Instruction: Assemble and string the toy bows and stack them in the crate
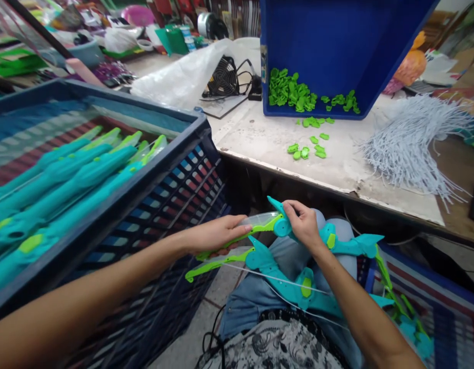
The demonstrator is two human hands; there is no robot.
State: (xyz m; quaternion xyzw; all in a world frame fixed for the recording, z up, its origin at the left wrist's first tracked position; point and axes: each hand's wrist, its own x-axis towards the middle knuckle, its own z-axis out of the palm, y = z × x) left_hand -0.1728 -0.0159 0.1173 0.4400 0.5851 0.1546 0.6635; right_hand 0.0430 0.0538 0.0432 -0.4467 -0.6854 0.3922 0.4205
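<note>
Over my lap lie two teal toy bows with green tips. My left hand [221, 233] is wrapped round the green arm of the farther bow [346, 246], beside a clear plastic piece. Near that bow's round teal joint, my right hand [303, 223] pinches the teal part, with its pointed end sticking out past the fingers. The nearer bow [283, 282] rests across my thighs, its white string running along it and its green tip [209, 265] pointing left, below my left hand.
A dark blue crate [175, 205] with several teal bows [75, 174] stands at the left. On the white table [252, 133] are a tilted blue bin [321, 41], small green pieces [292, 92], white strings [417, 143] and a black fan [224, 77]. More bow parts lie lower right.
</note>
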